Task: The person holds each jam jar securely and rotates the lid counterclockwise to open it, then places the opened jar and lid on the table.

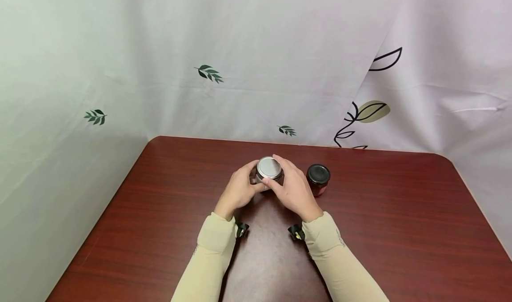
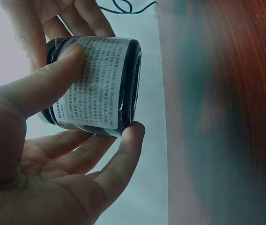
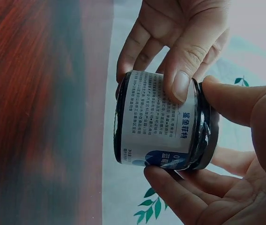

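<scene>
In the head view a small glass jar with a silver lid (image 1: 269,167) is held between both hands, over the far middle of the table. My left hand (image 1: 238,187) grips the jar's body, its thumb lying across the white printed label (image 2: 98,84). From the other side, my right hand (image 1: 295,187) holds the lid end, thumb and fingers around the rim. In the right wrist view the jar (image 3: 156,126) shows dark contents and a blue patch on its label. The left thumb presses on that label there.
A second jar with a black lid (image 1: 318,174) stands upright on the table, close beside the right hand. The reddish-brown wooden table (image 1: 400,222) runs back to a white curtain (image 1: 248,48) with leaf prints, which also hangs along both sides.
</scene>
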